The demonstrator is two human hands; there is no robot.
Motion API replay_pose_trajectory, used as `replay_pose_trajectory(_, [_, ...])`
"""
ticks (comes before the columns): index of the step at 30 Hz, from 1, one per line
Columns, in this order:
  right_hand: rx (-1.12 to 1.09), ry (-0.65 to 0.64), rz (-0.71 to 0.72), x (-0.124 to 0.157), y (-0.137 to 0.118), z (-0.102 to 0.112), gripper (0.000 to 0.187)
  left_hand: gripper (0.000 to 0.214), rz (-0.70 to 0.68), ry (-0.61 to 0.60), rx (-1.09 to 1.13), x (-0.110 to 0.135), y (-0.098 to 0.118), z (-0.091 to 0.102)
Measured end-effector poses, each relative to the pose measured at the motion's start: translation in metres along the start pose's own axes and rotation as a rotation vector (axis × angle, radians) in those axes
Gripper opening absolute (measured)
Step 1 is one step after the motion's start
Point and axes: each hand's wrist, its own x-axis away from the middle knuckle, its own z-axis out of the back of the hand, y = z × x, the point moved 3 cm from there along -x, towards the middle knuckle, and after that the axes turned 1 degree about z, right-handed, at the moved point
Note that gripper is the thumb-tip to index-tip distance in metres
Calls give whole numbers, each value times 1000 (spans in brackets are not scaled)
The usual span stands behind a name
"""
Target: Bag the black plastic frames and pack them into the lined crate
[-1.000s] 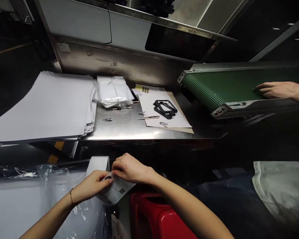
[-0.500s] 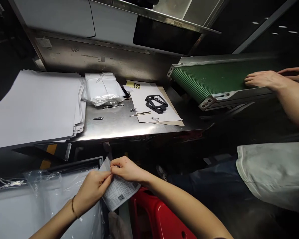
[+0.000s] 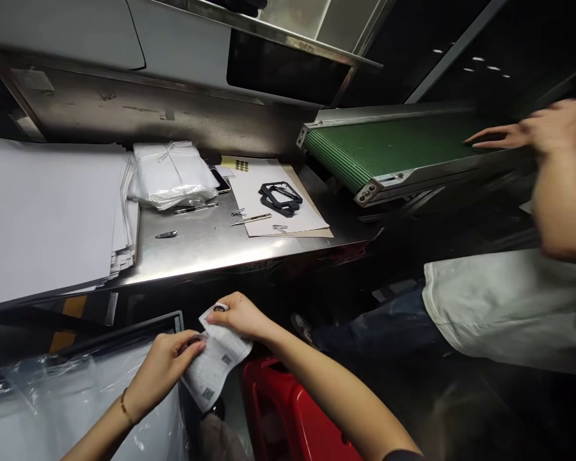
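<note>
A printed paper sheet (image 3: 211, 368) with small text and QR codes hangs tilted between my two hands, below the bench's front edge. My left hand (image 3: 163, 365) is closed on its left edge, thumb against curled fingers. Something small and dark shows between those fingers; I cannot tell what. My right hand (image 3: 242, 317) pinches the sheet's upper part, thumb on top. Beside that thumb is a dark round mark (image 3: 219, 309) on the paper. To the lower left of my hands lie white panels (image 3: 100, 390) under clear plastic film.
On the metal bench (image 3: 192, 246) are a stack of white sheets (image 3: 48, 218), a plastic-wrapped bundle (image 3: 170, 173), tweezers (image 3: 252, 219) and black frames (image 3: 281, 198). A red stool (image 3: 312, 422) stands below my right arm. A co-worker's hand (image 3: 504, 136) is over the green conveyor (image 3: 398, 147).
My hands have moved apart, the right one up along the sheet, the left one lower. More print shows. The view has shifted right, and the co-worker's near arm has lifted off the conveyor.
</note>
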Motion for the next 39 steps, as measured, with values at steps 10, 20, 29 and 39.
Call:
replay_pose_trajectory(10, [-206,206,158,-14,44,45,42,10,199,480,632,-21,-56,33])
replay_pose_trajectory(20, [-28,75,297,-59,-1,-65,10,10,340,681,1107,-39,-92,98])
replay_pose_trajectory(29, [207,18,112,-116,-13,-54,18,47,457,495,1429,-37,-82,158])
replay_pose_trajectory(39, [498,-88,12,-132,-45,-34,19,32,128,815,1567,-48,-65,161])
